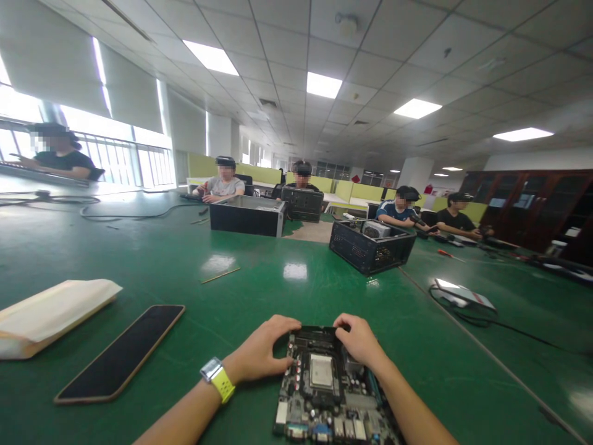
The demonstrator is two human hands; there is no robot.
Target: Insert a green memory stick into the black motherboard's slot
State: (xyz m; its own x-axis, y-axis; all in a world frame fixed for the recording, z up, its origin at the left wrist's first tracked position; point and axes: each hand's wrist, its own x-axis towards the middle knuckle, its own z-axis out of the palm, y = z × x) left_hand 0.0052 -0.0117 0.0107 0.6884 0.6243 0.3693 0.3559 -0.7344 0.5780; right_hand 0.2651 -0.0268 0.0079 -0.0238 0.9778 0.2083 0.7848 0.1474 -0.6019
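Note:
A dark motherboard (303, 405) lies on the green table (250, 259) close in front of me, with a silver processor (321, 371) near its middle and ports along its near edge. At its far left corner is my left hand (264, 349), thumb and fingers spread apart, the thumb by the left edge. My right hand (359, 339) has its fingers bent together at the far right corner, pinching a black part (317, 334) along the board's far edge. A watch with a yellow strap (225, 383) is on my left wrist.
On the left lie a dark phone (123, 352) and a paper-wrapped packet (55, 312). A thin stick (221, 275) rests mid-table. Farther back are computer cases (245, 216), (365, 250). A tablet-like device (466, 293) with cables is on the right. Several people sit beyond.

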